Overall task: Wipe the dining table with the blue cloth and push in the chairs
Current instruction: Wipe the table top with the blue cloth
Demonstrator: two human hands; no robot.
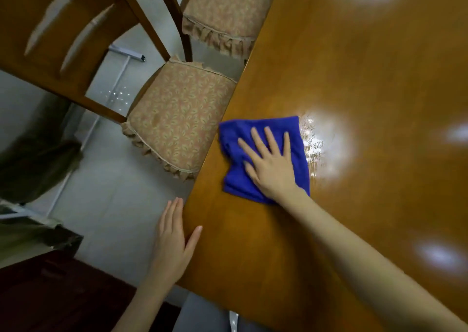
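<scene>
A blue cloth [236, 154] lies folded on the glossy brown dining table [354, 78], close to its left edge. My right hand [272, 165] presses flat on the cloth with fingers spread. My left hand [173, 240] rests against the table's left edge near the corner, thumb on the top surface and fingers straight along the side. A wooden chair [177, 119] with a patterned seat cushion stands beside the table edge, its seat partly tucked under. A second cushioned chair [225, 12] stands farther along the same side.
Pale tiled floor [114, 192] lies left of the table. A dark heap [38, 164] and metal frame legs sit at the far left. A dark reddish cabinet top [50, 293] fills the lower left corner. Lamp reflections shine on the table.
</scene>
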